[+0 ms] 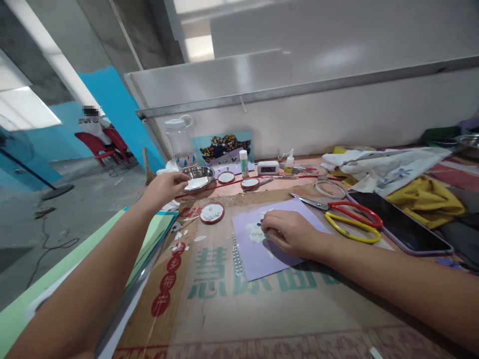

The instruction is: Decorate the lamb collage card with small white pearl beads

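Observation:
My left hand [166, 188] reaches to the rim of a metal bowl [209, 174], its fingers drawn together; anything between them is too small to make out. A folded white cloth or tissue [197, 183] lies in that bowl. On a sheet of purple paper [258, 267] rests my right hand [286, 231], fingers curled down and their tips partly hidden. Beside those fingers, a white cut-out shape [255, 232] with a row of small beads lies on the paper. A strip of pearl beads [237, 257] sits along the paper's left edge.
Red-rimmed lids [212, 213] hold small pieces. Scissors [352, 219] and a phone [400, 224] lie to the right, near fabric scraps [422, 192]. A glue stick [244, 163], a small digital clock [268, 168] and a glue bottle [289, 163] stand behind. A person [93, 127] sits far left.

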`<state>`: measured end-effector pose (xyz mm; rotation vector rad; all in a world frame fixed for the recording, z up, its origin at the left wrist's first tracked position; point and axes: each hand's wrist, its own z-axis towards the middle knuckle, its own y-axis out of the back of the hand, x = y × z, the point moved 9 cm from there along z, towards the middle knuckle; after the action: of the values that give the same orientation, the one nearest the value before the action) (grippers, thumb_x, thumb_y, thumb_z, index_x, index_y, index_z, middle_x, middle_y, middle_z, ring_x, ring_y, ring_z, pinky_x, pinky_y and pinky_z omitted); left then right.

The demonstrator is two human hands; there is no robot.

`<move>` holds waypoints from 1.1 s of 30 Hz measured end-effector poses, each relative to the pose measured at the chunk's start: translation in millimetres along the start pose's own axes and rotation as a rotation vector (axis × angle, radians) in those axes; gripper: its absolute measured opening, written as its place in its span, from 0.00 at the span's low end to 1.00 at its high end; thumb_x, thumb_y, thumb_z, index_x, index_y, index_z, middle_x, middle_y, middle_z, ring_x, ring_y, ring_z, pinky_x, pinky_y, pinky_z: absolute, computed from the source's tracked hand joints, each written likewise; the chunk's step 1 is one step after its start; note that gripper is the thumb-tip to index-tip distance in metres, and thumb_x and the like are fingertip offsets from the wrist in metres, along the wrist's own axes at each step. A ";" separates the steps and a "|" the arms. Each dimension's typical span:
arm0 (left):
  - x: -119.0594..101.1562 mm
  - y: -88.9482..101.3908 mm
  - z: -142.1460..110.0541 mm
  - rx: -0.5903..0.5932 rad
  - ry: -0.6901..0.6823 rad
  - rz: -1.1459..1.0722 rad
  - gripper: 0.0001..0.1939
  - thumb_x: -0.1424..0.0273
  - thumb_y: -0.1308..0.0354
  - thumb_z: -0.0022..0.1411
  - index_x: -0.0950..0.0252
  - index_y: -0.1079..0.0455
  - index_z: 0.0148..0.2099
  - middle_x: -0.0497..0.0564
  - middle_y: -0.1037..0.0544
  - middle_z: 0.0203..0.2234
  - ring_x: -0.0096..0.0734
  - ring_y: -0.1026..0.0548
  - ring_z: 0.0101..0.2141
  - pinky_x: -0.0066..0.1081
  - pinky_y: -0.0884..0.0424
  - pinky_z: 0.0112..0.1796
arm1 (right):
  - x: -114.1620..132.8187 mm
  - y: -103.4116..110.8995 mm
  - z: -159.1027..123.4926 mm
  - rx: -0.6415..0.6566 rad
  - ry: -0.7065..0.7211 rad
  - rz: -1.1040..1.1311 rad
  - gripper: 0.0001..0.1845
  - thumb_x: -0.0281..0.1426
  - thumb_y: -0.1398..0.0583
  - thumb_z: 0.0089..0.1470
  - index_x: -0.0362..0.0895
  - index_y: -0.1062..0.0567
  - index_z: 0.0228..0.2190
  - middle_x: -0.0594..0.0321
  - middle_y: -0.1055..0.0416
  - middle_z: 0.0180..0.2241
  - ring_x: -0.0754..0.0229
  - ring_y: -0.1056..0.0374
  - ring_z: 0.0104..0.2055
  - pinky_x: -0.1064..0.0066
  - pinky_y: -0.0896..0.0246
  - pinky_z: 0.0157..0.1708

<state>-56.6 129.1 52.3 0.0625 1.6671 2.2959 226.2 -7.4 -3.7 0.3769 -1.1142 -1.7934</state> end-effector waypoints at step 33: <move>-46.1 -19.6 -11.1 -0.214 -0.415 0.325 0.15 0.69 0.49 0.66 0.62 0.20 0.40 0.57 0.17 0.36 0.44 0.21 0.38 0.40 0.34 0.42 | 4.4 -0.6 0.4 -0.026 0.053 -0.001 0.09 0.20 0.46 0.52 0.43 0.28 0.29 0.62 0.28 0.27 0.62 0.37 0.28 0.72 0.49 0.29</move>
<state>-10.8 112.1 36.9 0.7576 1.2684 2.4540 223.5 -10.9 -3.0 0.4075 -1.0529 -1.7873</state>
